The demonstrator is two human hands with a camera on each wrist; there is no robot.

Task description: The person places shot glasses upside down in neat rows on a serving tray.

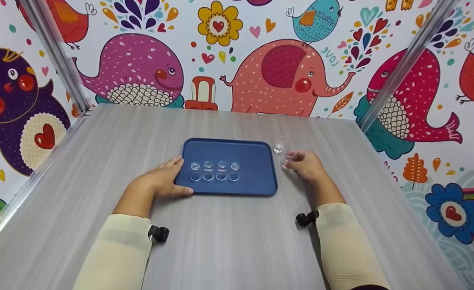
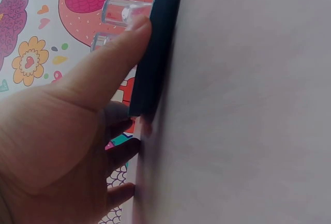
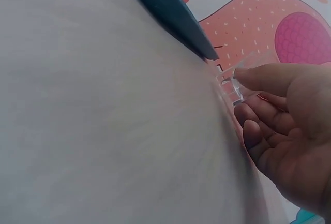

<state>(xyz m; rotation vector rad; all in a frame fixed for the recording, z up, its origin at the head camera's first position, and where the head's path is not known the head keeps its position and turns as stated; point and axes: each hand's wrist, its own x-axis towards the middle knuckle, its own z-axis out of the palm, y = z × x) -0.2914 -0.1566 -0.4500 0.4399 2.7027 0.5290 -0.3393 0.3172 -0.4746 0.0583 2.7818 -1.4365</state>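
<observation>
A blue rectangular tray (image 1: 257,169) lies on the table, and several small clear glasses (image 1: 221,171) stand lined up on its left and middle part. At the tray's near left corner is my left hand (image 1: 162,177), thumb resting on the rim and the other fingers along the left side; the left wrist view shows the thumb against the dark tray edge (image 2: 155,53). Just right of the tray, my right hand (image 1: 307,163) pinches a small clear glass (image 3: 230,85) between thumb and fingers, low near the tabletop. Another clear glass (image 1: 278,146) stands close beyond it.
The grey wood-grain table (image 1: 229,241) reaches back to a wall printed with cartoon animals (image 1: 279,76). Metal posts (image 1: 402,72) stand at the back corners. A small black device (image 1: 158,233) sits on the left sleeve, another (image 1: 307,218) on the right.
</observation>
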